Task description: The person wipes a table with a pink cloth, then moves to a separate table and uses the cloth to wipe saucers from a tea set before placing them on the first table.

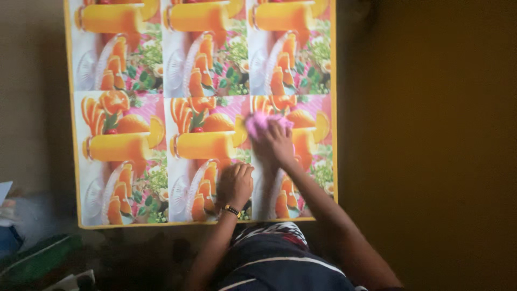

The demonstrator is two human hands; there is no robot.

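a square table top, edged with a thin yellow border, is covered by a glossy printed sheet showing repeated panels of orange slices, tall glasses of orange juice, clear glass dishes and green leaves on pink. the right hand lies palm down on the sheet, fingers spread forward, pressing on a small pink cloth that looks soft and crumpled; the cloth pokes out at about eleven o'clock from the hand, toward the far side of the table, right of centre. the fingers rest on top of the cloth rather than closing around it, as far as the blurred view shows. the left hand sits at about seven o'clock from the right hand, near the table's close edge, curled loosely with knuckles up and resting on the sheet, holding nothing visible. a dark wristband with a gold-coloured piece circles the left wrist. the two hands are near but apart. at six o'clock below the table edge is the person's dark garment with pale stripes.
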